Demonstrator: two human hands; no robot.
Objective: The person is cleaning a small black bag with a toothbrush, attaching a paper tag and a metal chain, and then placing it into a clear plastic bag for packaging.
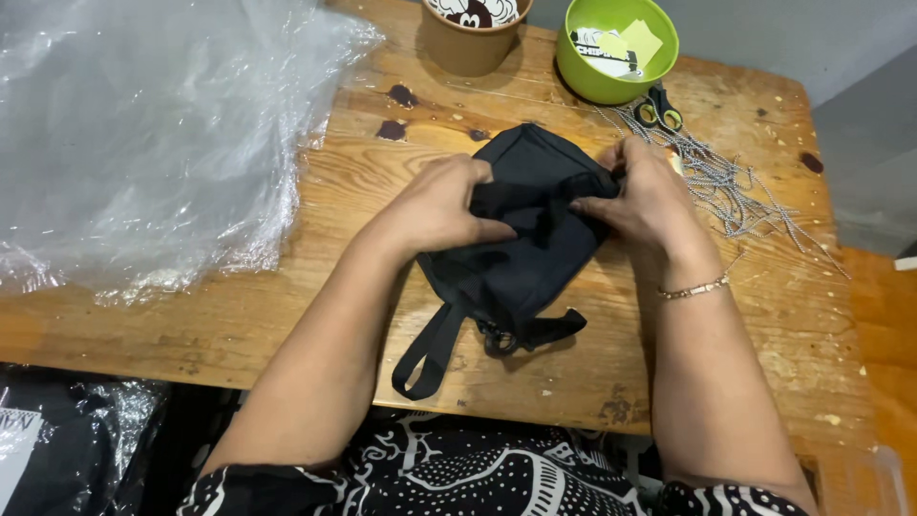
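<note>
- Head view: a small black fabric bag (521, 244) lies at the centre of a worn wooden table (239, 315), its webbing strap (430, 354) trailing toward 7 o'clock and reaching close to the near table edge.
- The left hand (441, 205) rests on the bag's left upper part, thumb stretched along a fold and the other fingers curled, gripping the cloth.
- The right hand (645, 201) meets it from 3 o'clock, thumb and forefinger pinching a flap or strap of the same black cloth; a thin bracelet (695, 287) sits on that wrist.
- The step in hand looks like folding or tucking the upper cloth of the bag; any further move would call for both hands to keep the fold tight.
- Open room: bare wood lies at 5 o'clock and below the left forearm.
- Crowded edges: clear plastic sheeting (153, 134) fills 9 to 11 o'clock; at 12 stand a brown paper cup (468, 43) and a green bowl (621, 57); black-handled scissors (659, 110) and a heap of beaded cords (735, 191) lie at 2 o'clock, just beside the right hand.
</note>
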